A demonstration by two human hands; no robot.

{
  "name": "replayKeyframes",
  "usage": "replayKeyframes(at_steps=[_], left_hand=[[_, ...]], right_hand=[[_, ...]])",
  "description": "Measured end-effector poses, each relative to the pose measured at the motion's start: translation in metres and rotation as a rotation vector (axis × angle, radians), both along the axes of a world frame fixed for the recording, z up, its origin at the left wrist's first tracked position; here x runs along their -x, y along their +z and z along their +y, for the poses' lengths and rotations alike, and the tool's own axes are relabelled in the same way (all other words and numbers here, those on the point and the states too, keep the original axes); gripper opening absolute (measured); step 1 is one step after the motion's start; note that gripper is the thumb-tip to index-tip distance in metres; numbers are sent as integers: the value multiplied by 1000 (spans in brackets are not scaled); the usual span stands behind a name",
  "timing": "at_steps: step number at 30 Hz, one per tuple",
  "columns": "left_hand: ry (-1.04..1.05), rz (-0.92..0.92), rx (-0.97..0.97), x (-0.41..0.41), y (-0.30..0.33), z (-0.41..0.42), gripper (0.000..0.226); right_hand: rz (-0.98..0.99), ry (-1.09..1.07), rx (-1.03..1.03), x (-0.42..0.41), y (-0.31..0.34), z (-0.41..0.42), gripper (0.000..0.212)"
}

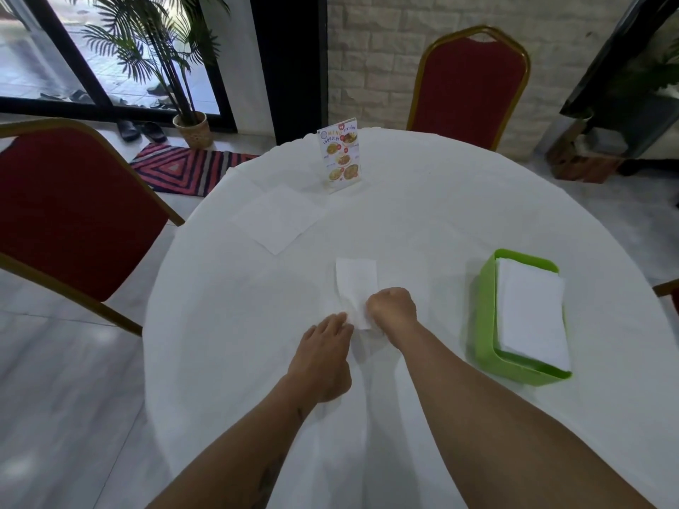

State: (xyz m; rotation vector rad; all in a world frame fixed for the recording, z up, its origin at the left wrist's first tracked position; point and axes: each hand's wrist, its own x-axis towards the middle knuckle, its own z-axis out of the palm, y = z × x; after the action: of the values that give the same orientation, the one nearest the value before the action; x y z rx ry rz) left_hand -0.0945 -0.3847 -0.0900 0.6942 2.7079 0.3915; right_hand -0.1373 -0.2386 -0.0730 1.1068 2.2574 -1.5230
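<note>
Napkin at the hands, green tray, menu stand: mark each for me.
napkin [356,281], head view, flat far half.
green tray [483,306], head view, left wall.
menu stand [341,154], head view, middle of printed card.

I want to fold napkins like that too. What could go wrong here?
1. Both hands work the near end of the napkin: the right hand pinches it and the left hand touches its edge. A tug apart might tear it or leave a crooked fold.
2. The right arm passes close to the tray. A swing outward might knock it.
</note>
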Motion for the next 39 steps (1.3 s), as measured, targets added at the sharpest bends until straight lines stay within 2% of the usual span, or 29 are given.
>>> replayKeyframes(at_steps=[1,3,4,8,11,16,20,23,29,33,36,39], left_hand=[[42,8,-42,2,3,0,60],[111,14,-97,10,9,1,58],[124,12,-99,15,11,1,62],[34,29,58,39,10,3,81],[-56,-10,159,53,4,3,84],[-86,-52,207,58,-2,3,86],[-82,-55,190,62,-1,5,84],[-83,-30,154,63,-1,5,83],[-85,-48,152,62,-3,1,82],[-85,-57,147,59,-3,0,82],[-90,-49,140,59,-2,0,82],[-91,-50,122,59,-1,0,81]], right_hand=[[-6,53,-87,-1,0,1,8],[-48,127,-232,-1,-2,5,34],[-50,142,-279,-1,-3,8,39],[-15,156,-353,2,-4,13,39],[2,148,-371,7,-5,16,36],[41,104,-220,24,-1,16,14],[15,74,-81,35,3,10,21],[-18,68,-84,40,3,5,7],[13,62,-153,37,1,0,24],[47,43,-53,32,3,-4,10],[28,48,32,29,4,-6,40],[-5,53,75,27,7,-8,56]])
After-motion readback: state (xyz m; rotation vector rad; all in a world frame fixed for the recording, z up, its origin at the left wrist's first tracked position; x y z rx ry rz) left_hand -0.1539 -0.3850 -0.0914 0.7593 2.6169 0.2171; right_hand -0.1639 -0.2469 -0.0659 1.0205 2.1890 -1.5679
